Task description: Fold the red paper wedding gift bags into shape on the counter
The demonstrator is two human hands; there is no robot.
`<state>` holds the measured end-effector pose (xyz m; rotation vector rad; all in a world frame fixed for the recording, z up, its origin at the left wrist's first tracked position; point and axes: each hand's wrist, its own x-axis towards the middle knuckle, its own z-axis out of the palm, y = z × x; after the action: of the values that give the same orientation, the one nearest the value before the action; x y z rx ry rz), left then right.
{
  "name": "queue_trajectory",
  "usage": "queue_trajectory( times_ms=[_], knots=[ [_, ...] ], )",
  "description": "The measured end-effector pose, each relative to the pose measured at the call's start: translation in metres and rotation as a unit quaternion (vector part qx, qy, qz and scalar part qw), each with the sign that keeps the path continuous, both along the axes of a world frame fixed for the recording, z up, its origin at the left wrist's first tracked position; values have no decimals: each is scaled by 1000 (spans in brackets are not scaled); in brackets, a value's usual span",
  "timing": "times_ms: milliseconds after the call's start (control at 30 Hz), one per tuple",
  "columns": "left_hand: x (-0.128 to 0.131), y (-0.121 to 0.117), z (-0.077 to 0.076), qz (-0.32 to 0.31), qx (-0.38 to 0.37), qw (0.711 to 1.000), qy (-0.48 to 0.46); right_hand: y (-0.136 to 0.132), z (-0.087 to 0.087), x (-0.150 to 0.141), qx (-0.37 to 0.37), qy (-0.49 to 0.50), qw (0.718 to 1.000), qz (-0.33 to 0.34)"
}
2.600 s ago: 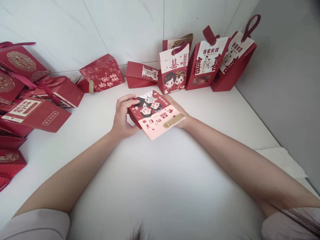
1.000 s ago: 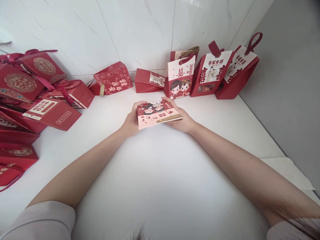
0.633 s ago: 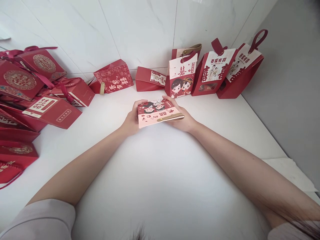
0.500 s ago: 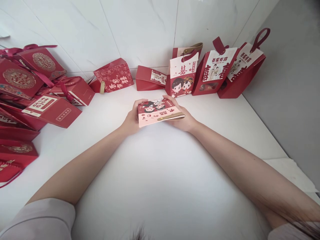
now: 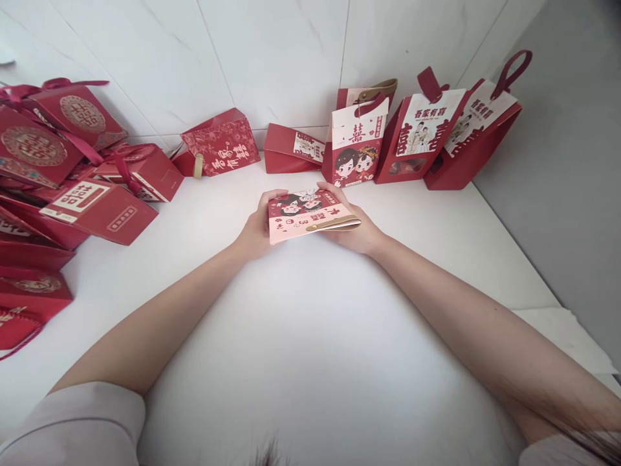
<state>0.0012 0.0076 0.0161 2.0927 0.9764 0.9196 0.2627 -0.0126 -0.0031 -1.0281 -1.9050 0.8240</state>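
Between my two hands is a pink and red gift box (image 5: 301, 213) with a cartoon couple printed on it and a tan strap handle at its near right edge. The box is tipped back, its printed face up and upside down to me. My left hand (image 5: 259, 226) is closed around its left side, thumb along the far edge. My right hand (image 5: 356, 228) grips its right side, with fingers over the far corner and the rest partly hidden beneath the box. Just beyond stands a similar cartoon-couple gift box (image 5: 354, 149).
Two tall red gift boxes (image 5: 420, 136) with strap handles stand at the back right. A red box (image 5: 291, 150) and a patterned red box (image 5: 223, 145) lie along the tiled wall. Several red ribboned boxes (image 5: 104, 207) are heaped at left. White paper (image 5: 565, 333) lies at right.
The view has shifted very slightly. Both hands keep the same hold on the gift box, which stays in nearly the same place.
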Motion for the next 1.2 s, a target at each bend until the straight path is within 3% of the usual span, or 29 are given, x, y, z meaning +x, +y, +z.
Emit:
queue_trajectory(
  times_ms=[933,1200],
  knots=[
    [0,2,-4,6,14,1000,-2,-5,8,0,-14,-10,1000,-10],
    [1,2,-5,19,-1,1000,5,3,-1,1,-17,6,1000,4]
  ],
)
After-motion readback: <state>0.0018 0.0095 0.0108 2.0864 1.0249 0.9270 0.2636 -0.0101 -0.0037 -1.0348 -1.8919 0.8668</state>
